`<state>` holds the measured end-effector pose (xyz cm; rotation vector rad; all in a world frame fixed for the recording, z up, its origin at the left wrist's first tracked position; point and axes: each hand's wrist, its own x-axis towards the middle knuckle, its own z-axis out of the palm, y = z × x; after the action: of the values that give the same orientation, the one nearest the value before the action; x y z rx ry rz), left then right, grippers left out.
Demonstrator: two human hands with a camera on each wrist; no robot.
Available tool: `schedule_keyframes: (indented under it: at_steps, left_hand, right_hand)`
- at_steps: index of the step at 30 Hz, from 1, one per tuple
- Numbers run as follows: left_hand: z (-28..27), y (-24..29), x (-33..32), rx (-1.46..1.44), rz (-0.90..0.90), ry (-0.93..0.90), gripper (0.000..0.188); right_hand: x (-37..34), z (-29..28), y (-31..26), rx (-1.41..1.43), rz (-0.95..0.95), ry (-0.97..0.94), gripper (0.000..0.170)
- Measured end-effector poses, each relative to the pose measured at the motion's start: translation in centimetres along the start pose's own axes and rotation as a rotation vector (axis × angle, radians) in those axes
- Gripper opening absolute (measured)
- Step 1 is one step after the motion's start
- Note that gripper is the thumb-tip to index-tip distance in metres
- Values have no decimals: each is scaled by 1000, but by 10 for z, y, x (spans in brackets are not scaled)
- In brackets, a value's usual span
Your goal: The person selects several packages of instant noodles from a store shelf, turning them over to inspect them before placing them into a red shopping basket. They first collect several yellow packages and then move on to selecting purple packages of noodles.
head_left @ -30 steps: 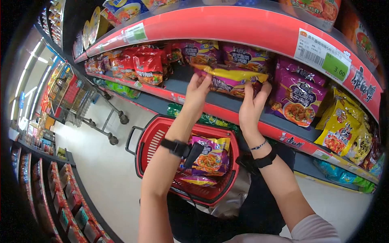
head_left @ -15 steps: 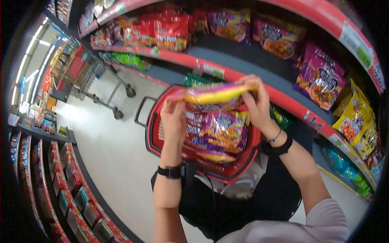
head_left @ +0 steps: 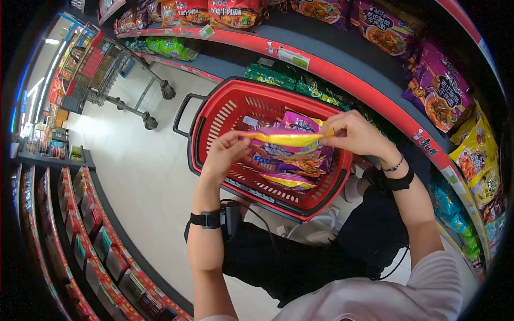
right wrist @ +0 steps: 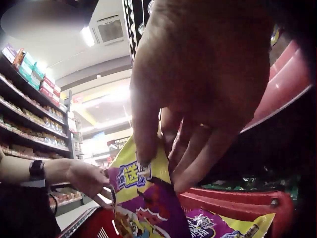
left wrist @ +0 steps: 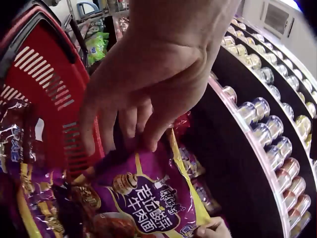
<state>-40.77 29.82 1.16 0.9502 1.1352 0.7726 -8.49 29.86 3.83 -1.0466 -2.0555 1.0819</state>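
My left hand (head_left: 220, 155) and right hand (head_left: 356, 134) pinch opposite ends of a purple-and-yellow instant noodle packet (head_left: 289, 142), held above the red shopping basket (head_left: 206, 125). In the left wrist view, the thumb and fingers of the left hand (left wrist: 148, 84) grip the packet's corner, with its purple printed face (left wrist: 148, 198) showing. The right wrist view shows the right hand (right wrist: 198, 89) pinching the yellow edge of the packet (right wrist: 153, 198). Beneath it, several noodle packets (head_left: 300, 122) lie in the basket, partly hidden by the held one.
A red-edged shelf (head_left: 342, 83) curves past the basket, bearing purple packets (head_left: 441, 96), red packets (head_left: 235, 13) and yellow packets (head_left: 476, 150). Green packets (head_left: 270, 76) lie on the lower shelf. A shopping cart (head_left: 101, 69) stands at the far left; another shelf row (head_left: 80, 235) runs along the near left.
Both hands have carried the noodle packet from the shelf back over the basket. The head view has tilted down, showing more of the basket and the person's legs.
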Motion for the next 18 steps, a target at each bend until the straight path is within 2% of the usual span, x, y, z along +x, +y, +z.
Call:
schedule_keyframes:
  at_steps: [2, 4, 6, 9, 11, 12, 14, 16, 18]
  left_hand:
    - [0, -12, -2, 7, 4, -11, 15]
    - [1, -20, -4, 163, -14, -65, 16]
    - [-1, -24, -6, 154, -18, -59, 17]
    - [-3, -19, -16, 269, -34, -132, 17]
    - [-6, -18, -21, 519, -42, -226, 16]
    - [-5, -18, -22, 521, -43, -227, 16]
    - [-3, -19, -25, 532, -7, -366, 13]
    - [-1, -18, -26, 556, -22, -373, 14]
    - [0, -20, -25, 610, -4, -229, 13]
  right_hand:
    - [-6, 0, 5, -90, 90, -190, 11]
    - [-11, 6, 8, -140, 110, -239, 13]
    - [-16, 17, 14, -157, -31, -295, 14]
    - [-19, 22, 4, -167, 33, -482, 15]
    - [-20, 28, 5, -173, 59, -666, 14]
    - [-22, 34, 8, -171, 59, -664, 14]
    - [-24, 43, 9, -199, -15, -774, 15]
    - [-22, 40, 0, -251, 30, -827, 17]
    - [-18, 34, -1, -318, 125, -783, 17]
